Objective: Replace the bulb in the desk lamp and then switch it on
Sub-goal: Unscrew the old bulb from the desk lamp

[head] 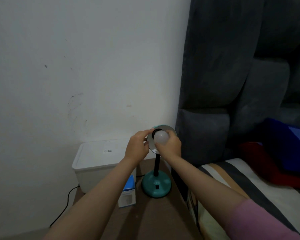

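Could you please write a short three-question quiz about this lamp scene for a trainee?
1. True or false: the right hand grips the white bulb.
2. What does the left hand hold? A) the blue bulb box B) the lamp shade's rim C) the lamp base
3. Which object stands between the white storage box and the teal lamp base?

Key: 1 true; 2 B; 3 the blue bulb box.

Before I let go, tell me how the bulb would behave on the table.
The bulb looks round and smooth, so it would probably roll. It seems light, held by the right hand alone. Likely fragile if it falls off the table.
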A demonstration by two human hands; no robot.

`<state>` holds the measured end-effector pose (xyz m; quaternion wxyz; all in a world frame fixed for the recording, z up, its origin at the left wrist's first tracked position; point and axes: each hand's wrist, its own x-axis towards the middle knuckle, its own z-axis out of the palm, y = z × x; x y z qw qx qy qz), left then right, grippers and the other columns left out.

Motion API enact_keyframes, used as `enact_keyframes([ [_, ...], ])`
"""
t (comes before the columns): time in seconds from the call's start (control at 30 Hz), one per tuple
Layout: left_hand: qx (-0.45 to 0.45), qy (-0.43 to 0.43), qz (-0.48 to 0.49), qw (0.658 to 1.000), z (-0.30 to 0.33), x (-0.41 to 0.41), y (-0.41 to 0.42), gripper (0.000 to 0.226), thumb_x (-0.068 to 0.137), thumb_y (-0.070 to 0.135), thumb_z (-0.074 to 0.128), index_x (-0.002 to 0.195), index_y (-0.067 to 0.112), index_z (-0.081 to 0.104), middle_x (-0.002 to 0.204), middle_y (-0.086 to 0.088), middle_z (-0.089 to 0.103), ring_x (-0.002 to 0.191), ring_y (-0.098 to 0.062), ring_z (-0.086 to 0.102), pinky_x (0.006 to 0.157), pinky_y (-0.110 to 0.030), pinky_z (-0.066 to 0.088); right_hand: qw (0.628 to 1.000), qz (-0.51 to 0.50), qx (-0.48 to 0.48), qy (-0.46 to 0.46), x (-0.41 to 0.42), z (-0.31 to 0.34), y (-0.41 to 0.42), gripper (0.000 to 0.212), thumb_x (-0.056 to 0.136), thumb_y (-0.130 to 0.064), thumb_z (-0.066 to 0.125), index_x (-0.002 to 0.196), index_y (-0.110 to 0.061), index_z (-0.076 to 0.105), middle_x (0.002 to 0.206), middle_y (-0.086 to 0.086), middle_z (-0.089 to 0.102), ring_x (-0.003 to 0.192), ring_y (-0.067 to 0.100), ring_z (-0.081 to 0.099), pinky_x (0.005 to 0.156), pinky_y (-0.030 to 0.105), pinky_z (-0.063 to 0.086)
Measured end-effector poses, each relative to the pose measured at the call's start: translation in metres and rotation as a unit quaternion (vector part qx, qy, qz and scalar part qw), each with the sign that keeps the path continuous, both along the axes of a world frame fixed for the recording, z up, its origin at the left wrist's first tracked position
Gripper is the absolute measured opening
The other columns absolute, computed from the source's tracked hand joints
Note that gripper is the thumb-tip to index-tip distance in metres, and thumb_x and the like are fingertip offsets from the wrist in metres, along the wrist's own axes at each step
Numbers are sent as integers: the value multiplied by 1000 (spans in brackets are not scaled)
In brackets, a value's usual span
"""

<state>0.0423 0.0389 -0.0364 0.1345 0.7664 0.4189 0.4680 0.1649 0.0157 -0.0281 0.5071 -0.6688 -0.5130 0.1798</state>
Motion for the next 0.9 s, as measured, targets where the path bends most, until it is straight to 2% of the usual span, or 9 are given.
enact_keyframes([
  [0.13,0,-6,-2,1000,0,1,-1,53,77,-11,53,122,16,57,116,-10,63,104,-20,59,89,-25,51,993,34,-10,-108,9,0,-1,61,74,1,62,129,-22,51,126,12,45,111,31,52,89,36,49],
  [0.27,-2,-5,-2,1000,0,1,-1,53,78,-12,53,123,16,57,115,-10,63,103,-20,59,89,-25,51,986,48,-2,-161,13,0,-5,63,76,1,61,134,-21,46,126,11,44,109,32,53,87,39,50],
  [0.33,-6,-12,-1,1000,0,2,-1,54,77,-12,53,123,16,57,116,-10,63,104,-20,59,90,-27,51,988,53,3,-147,12,-2,-4,67,74,1,64,134,-20,43,128,11,44,113,30,51,89,38,50],
  [0.43,-7,-15,0,1000,0,1,0,54,77,-12,52,122,15,57,118,-10,63,105,-21,59,91,-29,51,997,51,-17,-56,8,-3,-2,72,70,-5,72,133,-17,39,132,12,41,117,29,49,89,34,49],
  [0.57,-2,-7,1,1000,-1,1,1,56,76,-13,52,123,16,57,118,-10,62,106,-20,59,90,-27,51,998,3,-39,46,3,-2,1,76,76,-33,74,137,-10,36,136,12,41,121,30,48,96,41,47],
  [0.7,0,-1,2,1000,-1,1,1,56,75,-13,52,123,16,57,118,-10,62,105,-21,59,90,-28,52,997,-20,-35,61,2,-1,0,55,79,-36,71,121,-7,52,120,13,59,106,29,59,83,34,50],
  [0.8,1,-1,1,1000,-1,0,1,58,74,-14,52,123,16,57,118,-10,62,106,-20,59,91,-28,51,998,-5,-24,55,5,3,-2,43,80,-31,71,113,-7,57,111,11,62,100,26,60,74,28,46],
  [0.9,3,1,1,1000,0,0,0,57,74,-14,51,123,15,57,118,-10,62,106,-20,59,91,-28,51,999,9,-14,43,7,4,-1,38,78,-26,72,109,-8,59,109,11,63,92,22,58,71,26,43],
])
